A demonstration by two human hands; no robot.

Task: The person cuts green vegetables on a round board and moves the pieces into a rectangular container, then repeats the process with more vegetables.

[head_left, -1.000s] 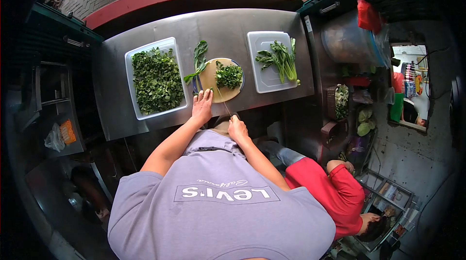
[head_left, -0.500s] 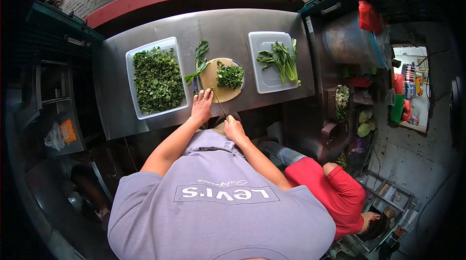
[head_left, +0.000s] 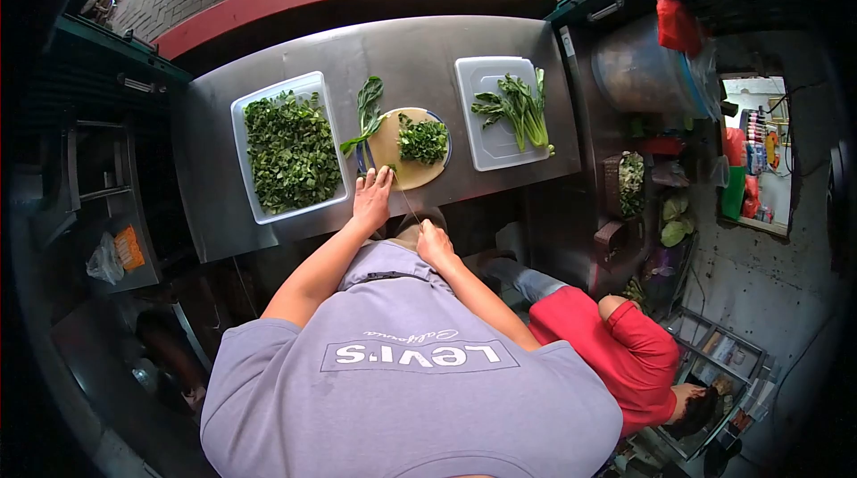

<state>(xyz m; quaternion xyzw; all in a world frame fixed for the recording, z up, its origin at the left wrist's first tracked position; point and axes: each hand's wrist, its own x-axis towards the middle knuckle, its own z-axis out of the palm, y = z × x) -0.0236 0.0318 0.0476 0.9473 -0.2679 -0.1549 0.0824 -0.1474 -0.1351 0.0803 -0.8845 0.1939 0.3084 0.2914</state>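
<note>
My right hand (head_left: pixel 435 244) is closed around the handle of a knife (head_left: pixel 410 204), its thin blade reaching the near edge of a round cutting board (head_left: pixel 418 177). On the board's near left side, my left hand (head_left: pixel 372 196) presses its fingers together over leafy greens, mostly hidden beneath them. A pile of chopped greens (head_left: pixel 422 140) lies just beyond the blade. One uncut leafy stalk (head_left: pixel 367 112) rests across the board's left edge onto the metal table (head_left: pixel 411 49).
Left of the board is a white tub (head_left: pixel 239 134) full of chopped leaves. To the right, a bunch of leafy stalks (head_left: pixel 527 116) lies on a white plastic lid (head_left: pixel 482 152). A person in red (head_left: pixel 598 344) sits close by on my right. Baskets of vegetables (head_left: pixel 630 188) stand beyond the table.
The knife and my right hand have shifted slightly toward my body. My left hand stays at the board's near edge, nearly in place. The greens and containers look the same.
</note>
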